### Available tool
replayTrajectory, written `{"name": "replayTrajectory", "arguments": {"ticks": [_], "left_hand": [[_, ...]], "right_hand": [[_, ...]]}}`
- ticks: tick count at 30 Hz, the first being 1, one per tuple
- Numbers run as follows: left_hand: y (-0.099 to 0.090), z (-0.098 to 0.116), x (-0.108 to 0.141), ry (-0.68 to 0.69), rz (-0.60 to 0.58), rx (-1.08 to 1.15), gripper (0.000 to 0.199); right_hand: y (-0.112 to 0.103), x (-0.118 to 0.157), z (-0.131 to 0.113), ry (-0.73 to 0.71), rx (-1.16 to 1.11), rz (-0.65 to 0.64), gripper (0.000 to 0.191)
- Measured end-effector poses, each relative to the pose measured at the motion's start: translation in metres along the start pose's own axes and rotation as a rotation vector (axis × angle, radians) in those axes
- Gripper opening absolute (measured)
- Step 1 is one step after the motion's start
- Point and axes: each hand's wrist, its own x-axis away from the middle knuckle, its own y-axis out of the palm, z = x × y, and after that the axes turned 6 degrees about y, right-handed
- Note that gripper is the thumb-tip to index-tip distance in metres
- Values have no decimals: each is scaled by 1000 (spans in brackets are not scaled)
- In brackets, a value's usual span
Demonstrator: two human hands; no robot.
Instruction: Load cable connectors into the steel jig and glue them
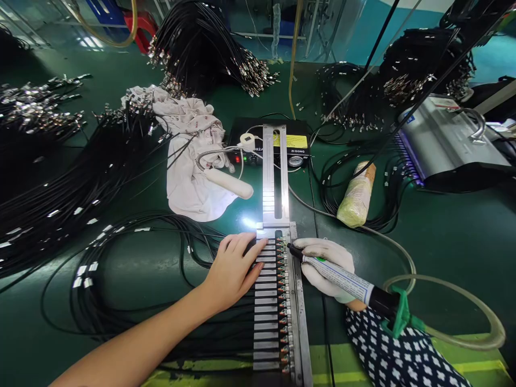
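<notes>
The bench [133, 293] has a smooth green surface with a soft sheen. The long slotted fixture [268, 177] looks like bare metal, brushed and bright. The cables [48, 188] have a black, slightly glossy plastic-like jacket, with shiny metal tips at their ends. The crumpled rag [189, 166] is matt, pale cloth. Clear, glossy, wrinkled film wraps the roll [357, 196]; the grey box [459, 142] at right looks like satin metal.

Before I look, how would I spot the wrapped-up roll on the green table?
Find the big silver machine on the right side of the green table. Just left of it, beside loops of black cable, lies a short, fat roll. Only it has shiny wrap, yellowish near you and brown at the far end.
</notes>
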Motion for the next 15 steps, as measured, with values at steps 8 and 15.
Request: {"name": "replayTrajectory", "arguments": {"ticks": [8,15], "left_hand": [[0,0,0,-7,-7,-5,42],[0,0,-1,-7,-11,-9,41]], "right_hand": [[0,2,0,13,0,-6,17],[0,2,2,5,-4,-2,18]]}}
